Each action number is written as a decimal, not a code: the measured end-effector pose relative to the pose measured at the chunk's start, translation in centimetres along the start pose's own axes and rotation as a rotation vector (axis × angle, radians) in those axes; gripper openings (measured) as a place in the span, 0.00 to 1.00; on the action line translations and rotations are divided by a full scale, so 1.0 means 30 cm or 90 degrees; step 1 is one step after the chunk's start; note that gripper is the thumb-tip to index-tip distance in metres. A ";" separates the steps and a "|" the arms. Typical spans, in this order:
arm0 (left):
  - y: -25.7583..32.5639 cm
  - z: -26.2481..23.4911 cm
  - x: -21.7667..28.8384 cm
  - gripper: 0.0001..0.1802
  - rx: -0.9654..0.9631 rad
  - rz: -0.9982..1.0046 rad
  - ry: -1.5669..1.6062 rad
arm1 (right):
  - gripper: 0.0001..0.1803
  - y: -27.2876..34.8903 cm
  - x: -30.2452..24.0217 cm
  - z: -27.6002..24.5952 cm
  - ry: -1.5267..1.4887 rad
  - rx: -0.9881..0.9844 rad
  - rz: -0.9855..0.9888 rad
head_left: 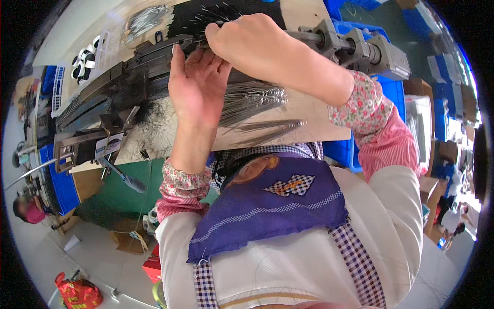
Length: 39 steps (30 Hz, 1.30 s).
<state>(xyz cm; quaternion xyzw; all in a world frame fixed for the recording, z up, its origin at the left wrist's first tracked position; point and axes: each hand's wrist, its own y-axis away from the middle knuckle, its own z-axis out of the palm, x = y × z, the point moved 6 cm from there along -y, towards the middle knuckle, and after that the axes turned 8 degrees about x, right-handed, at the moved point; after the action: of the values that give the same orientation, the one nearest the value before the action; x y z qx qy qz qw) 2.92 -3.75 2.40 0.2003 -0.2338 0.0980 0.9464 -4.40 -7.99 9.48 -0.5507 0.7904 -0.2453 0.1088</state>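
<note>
A long dark metal bar-shaped machine [128,77] runs slantwise from the left edge up toward the top centre of the frame, its upper rail meeting both hands. Thin black wire needles [216,18] fan out at top centre, just beside the knuckles. Below, at mid-frame, a bundle of slender grey metal wires [252,100] lies flat, splayed rightward.

Factory workshop, metal machine [128,77] on wooden bench [309,110], blue crates [393,90]
</note>
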 end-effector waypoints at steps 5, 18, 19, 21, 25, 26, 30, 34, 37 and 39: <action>-0.024 -0.056 -0.055 0.19 0.007 0.028 -0.026 | 0.08 0.174 0.004 -0.025 -0.153 -0.023 0.126; 0.320 -0.193 0.080 0.30 -0.118 0.260 -0.580 | 0.11 0.456 0.019 0.189 -0.334 -0.220 0.088; 0.363 -0.266 0.157 0.38 -0.009 0.595 -1.068 | 0.12 0.475 0.029 0.200 -0.405 -0.213 0.134; 0.411 -0.425 0.320 0.44 0.500 0.834 -1.547 | 0.11 0.466 0.042 0.171 -0.491 -0.214 0.199; 0.663 -0.952 0.742 0.45 0.945 0.434 -1.602 | 0.11 0.462 0.049 0.120 -0.571 -0.138 0.340; 0.732 -1.033 0.807 0.46 1.046 0.297 -1.373 | 0.11 0.458 0.059 0.095 -0.562 -0.084 0.379; 0.724 -1.007 0.782 0.43 1.057 0.367 -1.403 | 0.09 0.490 0.140 -0.022 -0.469 0.090 0.495; 0.557 -0.798 0.550 0.45 0.850 0.518 -1.231 | 0.07 0.569 0.261 -0.109 -0.620 0.320 0.659; 0.452 -0.428 0.357 0.39 0.452 0.812 -1.269 | 0.08 0.493 0.261 -0.157 -0.678 0.351 0.578; 0.434 -0.146 0.236 0.40 0.053 0.742 -0.942 | 0.08 0.406 0.191 -0.152 -0.650 0.183 0.545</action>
<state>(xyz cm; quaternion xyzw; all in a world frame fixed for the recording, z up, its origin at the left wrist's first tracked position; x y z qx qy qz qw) 7.21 10.50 6.59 0.0966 -0.8351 0.4121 0.3513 -18.49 -8.74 7.76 -0.2162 0.7479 0.0071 0.6276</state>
